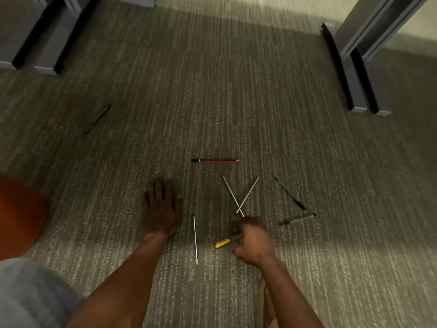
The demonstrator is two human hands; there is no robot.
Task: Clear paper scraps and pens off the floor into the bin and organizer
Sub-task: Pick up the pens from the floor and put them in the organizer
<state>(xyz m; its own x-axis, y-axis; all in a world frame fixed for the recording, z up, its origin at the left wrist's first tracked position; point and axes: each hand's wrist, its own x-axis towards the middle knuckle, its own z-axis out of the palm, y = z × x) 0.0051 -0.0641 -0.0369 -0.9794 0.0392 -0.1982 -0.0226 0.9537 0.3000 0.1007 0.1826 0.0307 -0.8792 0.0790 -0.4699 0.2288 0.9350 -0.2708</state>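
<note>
**Right hand closed on a yellow marker; pens and pencils scattered on the carpet**

Nearest the camera, two bare forearms reach forward over the grey striped carpet [236,102]. The right hand [251,241] is curled into a fist around a yellow marker [228,241], whose yellow end sticks out to the left of the knuckles. The left hand [162,207] lies flat, palm down, fingers together, pressed on the carpet and holding nothing.

Between the two hands lies a white pencil [195,239], point toward the camera, touching neither hand.

Just beyond the right hand, two grey pencils [238,197] cross in an X; their near ends reach the knuckles, contact uncertain. To the right of that hand a dark pen [296,219] lies nearly crosswise, and past it a second dark pen [290,194] runs diagonally, their right ends close together.

Farther out, ahead of both hands, a red pencil [216,160] lies crosswise, well apart from the rest.

Far left of the left hand, a dark blurred pen [97,119] lies alone on the carpet.

At the far edges stand grey furniture legs [361,91]. An orange object [21,209] sits at the left edge, too blurred to identify.
</note>
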